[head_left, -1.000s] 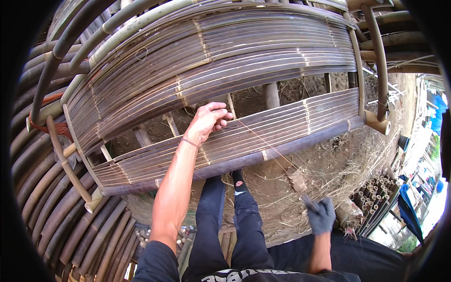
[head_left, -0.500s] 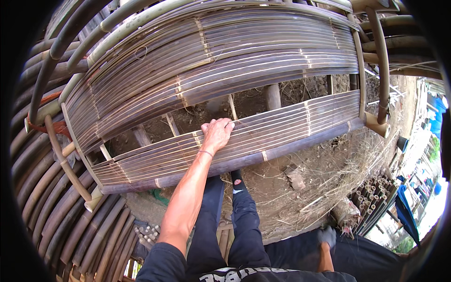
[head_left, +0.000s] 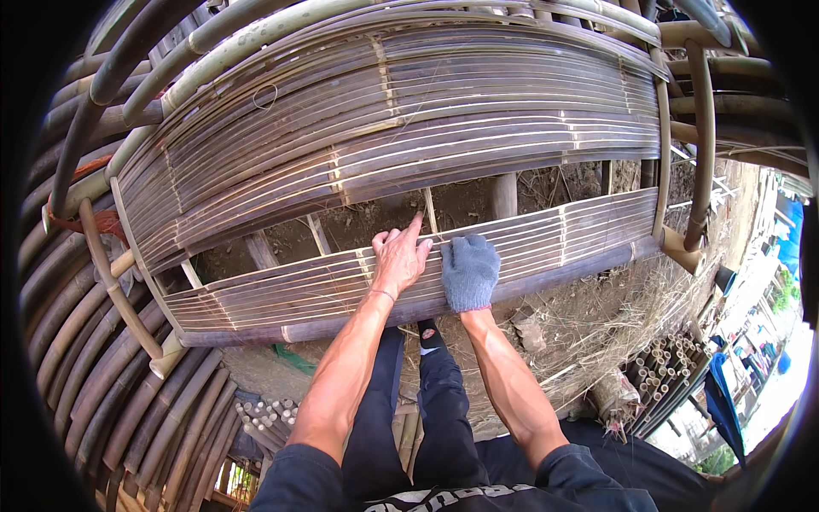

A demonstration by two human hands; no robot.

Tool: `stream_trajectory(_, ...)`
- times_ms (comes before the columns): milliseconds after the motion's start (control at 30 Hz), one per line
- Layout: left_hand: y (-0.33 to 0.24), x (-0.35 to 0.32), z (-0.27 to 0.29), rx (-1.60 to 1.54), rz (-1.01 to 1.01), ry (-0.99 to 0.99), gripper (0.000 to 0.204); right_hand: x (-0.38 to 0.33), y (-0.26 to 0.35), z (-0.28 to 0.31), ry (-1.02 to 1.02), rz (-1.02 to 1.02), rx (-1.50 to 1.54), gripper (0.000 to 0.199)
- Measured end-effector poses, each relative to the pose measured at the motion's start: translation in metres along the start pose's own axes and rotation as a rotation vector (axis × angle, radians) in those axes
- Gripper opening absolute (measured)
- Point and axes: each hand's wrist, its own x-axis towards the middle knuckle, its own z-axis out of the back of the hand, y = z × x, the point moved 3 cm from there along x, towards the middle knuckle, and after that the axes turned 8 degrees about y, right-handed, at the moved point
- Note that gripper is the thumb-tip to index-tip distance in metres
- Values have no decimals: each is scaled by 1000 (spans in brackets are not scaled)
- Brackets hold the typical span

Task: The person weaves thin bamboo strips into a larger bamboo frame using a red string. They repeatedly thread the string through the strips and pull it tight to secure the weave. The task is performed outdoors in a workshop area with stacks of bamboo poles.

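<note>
My bare left hand rests on the near panel of split bamboo slats, by its far edge. Its forefinger points forward and its thumb is apart, near a pale cross strip under the slats. Close on its right, my right hand, in a grey knitted glove, is closed over the same panel with its fingers curled down. Whatever lies under those fingers is hidden. Beyond a gap, a wider panel of dark slats rises to the back. A thick dark bamboo pole edges the near panel.
Upright bamboo frame poles stand at the left and right. Stacked bamboo poles fill the left side. Cut bamboo pieces lie at the lower right by dry straw. Soil shows through the gap.
My gloved right hand has come up from the lower right onto the near panel, beside the left. My left hand has shifted slightly, its forefinger now stretched forward.
</note>
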Motion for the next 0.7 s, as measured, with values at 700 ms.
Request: stream_trajectory(700,-2,2,4,-104,12,52,33,28,-47,77,542,-178,291,48)
